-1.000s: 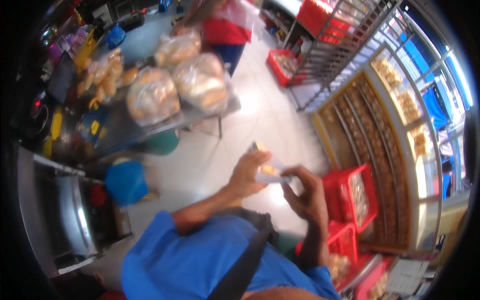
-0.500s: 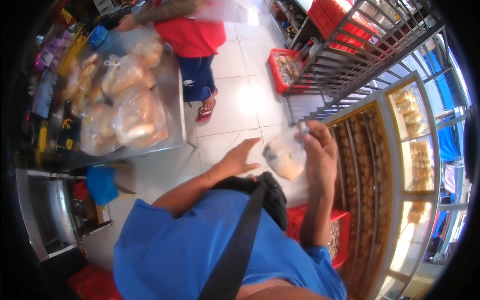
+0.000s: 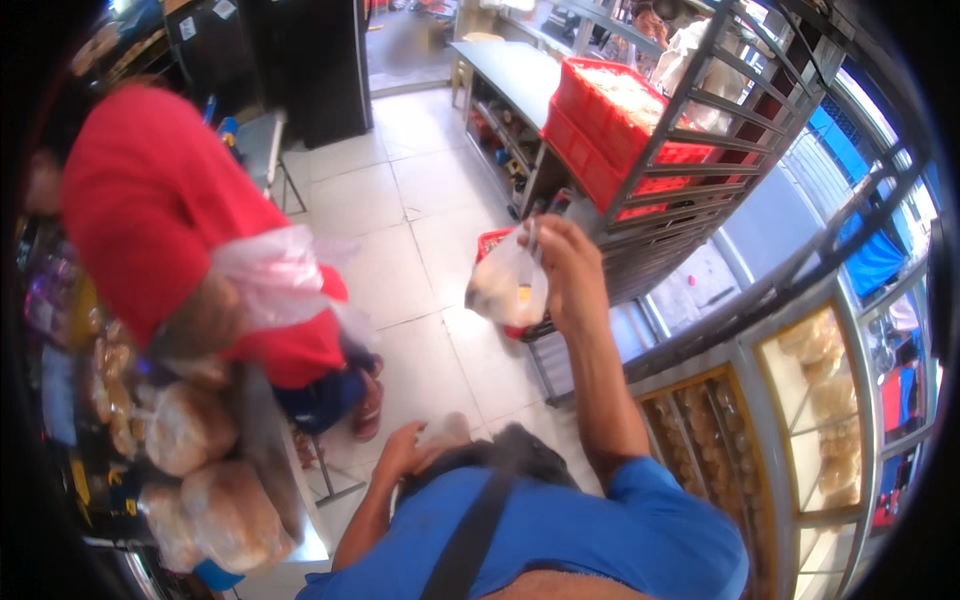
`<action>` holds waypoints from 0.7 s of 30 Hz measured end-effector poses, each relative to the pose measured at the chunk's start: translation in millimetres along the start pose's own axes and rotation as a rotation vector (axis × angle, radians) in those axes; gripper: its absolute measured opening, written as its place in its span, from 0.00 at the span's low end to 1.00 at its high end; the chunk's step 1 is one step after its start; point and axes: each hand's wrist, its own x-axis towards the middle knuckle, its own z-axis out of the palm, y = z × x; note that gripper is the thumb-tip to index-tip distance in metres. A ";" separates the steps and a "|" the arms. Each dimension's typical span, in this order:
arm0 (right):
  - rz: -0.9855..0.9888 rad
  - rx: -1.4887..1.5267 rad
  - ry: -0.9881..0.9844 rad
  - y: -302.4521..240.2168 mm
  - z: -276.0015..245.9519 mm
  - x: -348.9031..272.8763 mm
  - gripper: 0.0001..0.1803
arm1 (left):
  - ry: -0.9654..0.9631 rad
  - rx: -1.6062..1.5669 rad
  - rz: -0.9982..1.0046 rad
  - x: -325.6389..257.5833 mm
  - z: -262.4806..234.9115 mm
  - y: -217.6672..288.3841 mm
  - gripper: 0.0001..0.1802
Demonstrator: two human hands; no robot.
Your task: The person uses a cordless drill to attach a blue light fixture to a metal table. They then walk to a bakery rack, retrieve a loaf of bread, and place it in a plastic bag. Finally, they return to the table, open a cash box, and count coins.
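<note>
My right hand (image 3: 570, 258) is raised in front of me, its fingers pinched on the gathered top of a small clear plastic bag (image 3: 508, 285). The bag hangs with pale and dark contents that I cannot make out clearly. Low at my waist, my left hand (image 3: 400, 452) holds nothing, thumb apart from the fingers, beside a black bag (image 3: 520, 452) worn at my front. A pale blurred shape lies just past its fingertips.
At left, a person in a red shirt (image 3: 165, 210) leans over a metal table (image 3: 275, 440) with bagged bread (image 3: 235, 515). Right of me stand a metal rack (image 3: 690, 165), stacked red crates (image 3: 620, 130) and a bread display case (image 3: 745, 380). A long counter (image 3: 500, 75) is farther ahead.
My view has swung up and ahead, bringing in the counter and doorway. The plastic bag is lifted farther forward in my right hand. The person in red now bends over the table.
</note>
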 end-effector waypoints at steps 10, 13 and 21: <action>-0.214 0.052 0.074 -12.3 -7.0 338.3 0.13 | 0.166 -0.198 0.110 305.2 -126.4 102.3 0.31; -0.326 0.048 0.015 -10.1 -11.6 449.9 0.15 | 0.178 -0.108 -0.085 376.1 -153.8 46.7 0.32; -0.352 -0.238 0.082 -48.3 -57.9 748.7 0.24 | 0.056 -0.195 -0.520 519.9 -180.1 -72.1 0.27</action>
